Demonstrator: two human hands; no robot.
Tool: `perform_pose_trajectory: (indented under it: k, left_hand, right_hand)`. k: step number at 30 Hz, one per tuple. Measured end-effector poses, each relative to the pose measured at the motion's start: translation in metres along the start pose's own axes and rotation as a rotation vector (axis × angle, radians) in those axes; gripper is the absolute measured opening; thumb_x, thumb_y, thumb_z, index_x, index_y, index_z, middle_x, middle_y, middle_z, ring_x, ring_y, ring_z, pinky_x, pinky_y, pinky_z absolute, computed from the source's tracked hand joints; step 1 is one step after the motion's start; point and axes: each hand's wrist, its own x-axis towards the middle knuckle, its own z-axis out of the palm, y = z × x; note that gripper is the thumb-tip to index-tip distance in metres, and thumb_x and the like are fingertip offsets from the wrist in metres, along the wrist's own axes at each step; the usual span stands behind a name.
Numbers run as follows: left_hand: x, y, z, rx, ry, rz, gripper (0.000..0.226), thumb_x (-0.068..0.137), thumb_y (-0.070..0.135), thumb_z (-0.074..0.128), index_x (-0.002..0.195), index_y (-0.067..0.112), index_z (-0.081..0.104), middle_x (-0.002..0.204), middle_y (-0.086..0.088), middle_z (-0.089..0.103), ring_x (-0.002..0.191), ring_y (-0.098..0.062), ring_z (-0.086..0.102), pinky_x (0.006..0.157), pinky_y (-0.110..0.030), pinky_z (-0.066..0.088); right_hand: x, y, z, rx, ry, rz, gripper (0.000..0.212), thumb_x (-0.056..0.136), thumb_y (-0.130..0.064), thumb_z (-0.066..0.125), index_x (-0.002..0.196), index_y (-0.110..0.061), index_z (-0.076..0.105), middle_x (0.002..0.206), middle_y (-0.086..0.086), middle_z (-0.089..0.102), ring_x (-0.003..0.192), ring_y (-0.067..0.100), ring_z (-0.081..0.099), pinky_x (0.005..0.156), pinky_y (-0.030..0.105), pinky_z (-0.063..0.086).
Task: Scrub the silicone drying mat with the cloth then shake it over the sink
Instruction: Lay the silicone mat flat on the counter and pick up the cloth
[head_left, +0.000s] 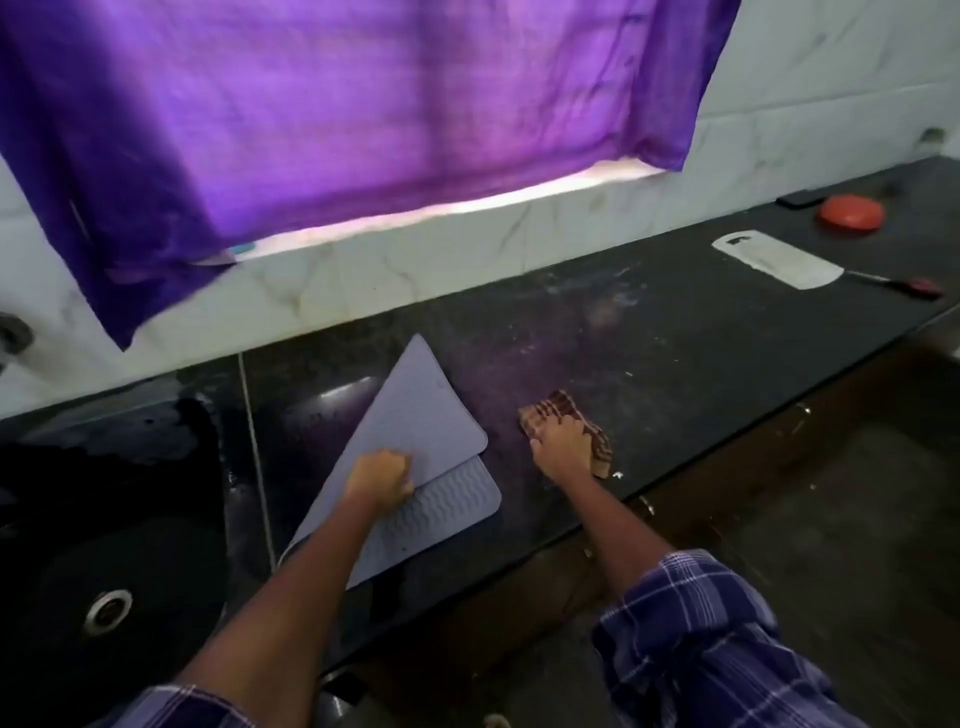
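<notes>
A lavender silicone drying mat (421, 415) lies folded over on the dark counter, its smooth underside up and the wavy ribbed face showing below the fold. My left hand (382, 478) is closed on the folded edge near the mat's middle. To the right, my right hand (563, 449) rests on a brown checked cloth (558, 410) that lies flat on the counter, fingers pressed over it. The black sink (78, 545) with its metal drain is at the left, beside the mat.
A white cutting board (776, 257), a red-handled knife (904, 285) and a red lid (852, 214) lie far right on the counter (675, 353). A purple curtain (337, 114) hangs over the window behind. The counter's front edge runs diagonally below my arms.
</notes>
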Motion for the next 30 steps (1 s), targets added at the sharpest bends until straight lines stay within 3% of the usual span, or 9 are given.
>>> perform_pose_trajectory:
  k: [4,8,12,16,23,26,30]
  left_hand:
    - [0.023,0.025,0.008,-0.030,-0.001,0.057,0.044,0.097,0.038,0.045,0.130,0.009,0.046,0.133,-0.011,0.053,0.123,-0.027,0.050,0.094,-0.037,0.045]
    - [0.038,0.042,0.003,0.034,-0.011,0.064,0.037,0.097,0.023,0.043,0.130,0.006,0.049,0.133,-0.013,0.054,0.122,-0.028,0.051,0.096,-0.036,0.044]
    - [0.044,0.036,-0.014,0.053,0.012,0.012,0.032,0.096,0.018,0.042,0.121,0.003,0.056,0.127,-0.015,0.059,0.117,-0.029,0.055,0.092,-0.038,0.044]
    - [0.050,-0.003,-0.044,-0.073,0.142,-0.167,0.030,0.096,0.020,0.043,0.118,0.007,0.058,0.126,-0.011,0.061,0.116,-0.028,0.056,0.091,-0.038,0.045]
    - [0.043,-0.107,-0.082,-0.201,0.319,-0.472,0.034,0.096,0.020,0.050,0.128,0.009,0.050,0.128,-0.012,0.057,0.118,-0.030,0.053,0.089,-0.042,0.048]
    - [0.029,-0.144,-0.074,-0.160,0.305,-0.602,0.036,0.095,0.021,0.051,0.128,0.008,0.048,0.130,-0.012,0.054,0.123,-0.028,0.048,0.090,-0.042,0.049]
    - [0.009,-0.177,-0.054,-0.102,0.201,-0.639,0.036,0.096,0.013,0.046,0.132,0.009,0.047,0.134,-0.011,0.053,0.127,-0.027,0.046,0.093,-0.040,0.048]
  right_hand:
    - [0.032,0.004,0.011,-0.111,0.010,0.043,0.049,0.092,-0.030,0.055,0.132,-0.006,0.041,0.137,0.017,0.044,0.129,0.031,0.039,0.105,0.040,0.040]
    - [0.057,0.003,0.017,-0.295,0.011,-0.038,0.029,0.098,-0.008,0.039,0.125,-0.004,0.047,0.130,0.017,0.052,0.121,0.028,0.049,0.095,0.034,0.047]
    - [0.082,0.007,0.008,-0.243,0.040,-0.002,0.029,0.094,-0.019,0.048,0.121,-0.008,0.048,0.128,0.014,0.055,0.118,0.028,0.052,0.092,0.037,0.048]
    - [0.105,-0.014,-0.013,-0.138,0.084,-0.096,0.038,0.088,-0.031,0.057,0.116,-0.009,0.046,0.125,0.015,0.055,0.117,0.031,0.051,0.094,0.041,0.045]
    - [0.121,-0.084,-0.038,0.121,0.121,-0.310,0.034,0.087,-0.028,0.055,0.113,-0.006,0.049,0.118,0.017,0.058,0.113,0.035,0.051,0.092,0.045,0.044]
    - [0.125,-0.111,-0.038,0.159,0.100,-0.386,0.033,0.089,-0.028,0.054,0.114,-0.007,0.049,0.117,0.017,0.058,0.112,0.034,0.050,0.089,0.044,0.045]
    - [0.129,-0.150,-0.029,0.228,0.053,-0.449,0.029,0.089,-0.027,0.054,0.111,-0.009,0.052,0.112,0.017,0.059,0.109,0.033,0.049,0.086,0.043,0.047]
